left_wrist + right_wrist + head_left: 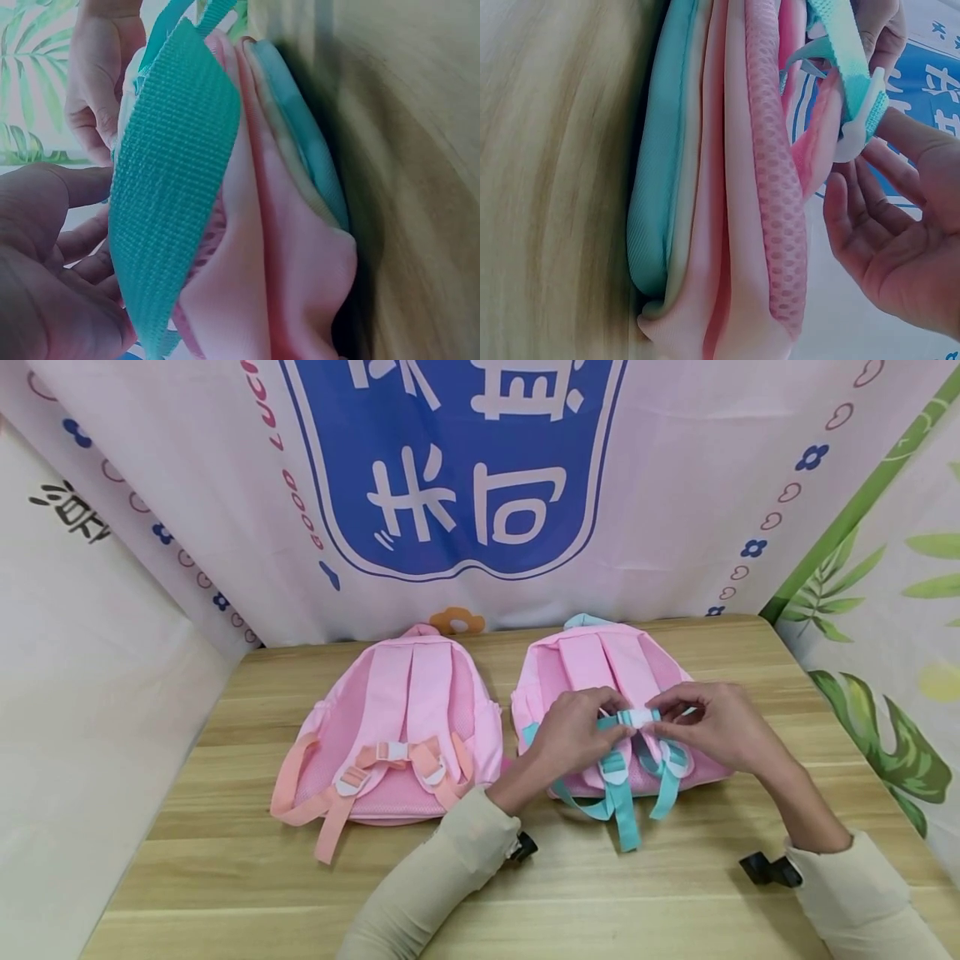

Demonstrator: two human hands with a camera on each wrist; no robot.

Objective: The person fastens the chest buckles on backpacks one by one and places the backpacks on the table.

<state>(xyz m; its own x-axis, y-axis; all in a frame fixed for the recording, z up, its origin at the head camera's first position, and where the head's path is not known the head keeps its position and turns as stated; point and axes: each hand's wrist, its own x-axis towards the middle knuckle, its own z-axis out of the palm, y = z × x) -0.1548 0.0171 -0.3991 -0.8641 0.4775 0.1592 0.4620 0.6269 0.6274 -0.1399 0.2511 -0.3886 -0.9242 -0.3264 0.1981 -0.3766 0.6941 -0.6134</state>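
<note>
A pink backpack point(551, 672) with teal webbing lies on the table, its shoulder straps facing up. Across those straps runs a white chest buckle point(638, 717), its two halves joined on teal webbing. My left hand point(573, 735) pinches the buckle's left end between thumb and fingers. At the other end, my right hand point(712, 727) pinches the buckle the same way. A broad teal strap point(172, 172) hides part of the grip in the left wrist view. The right wrist view shows a white strap adjuster point(859, 124) near the right fingers.
To the left lies a second pink backpack point(480, 727) with peach webbing and its own white buckle point(392, 751) across the straps. Both bags rest on a wood-grain table point(225, 860). Behind stands a printed curtain point(675, 527), with a leaf-patterned one point(900, 710) at right.
</note>
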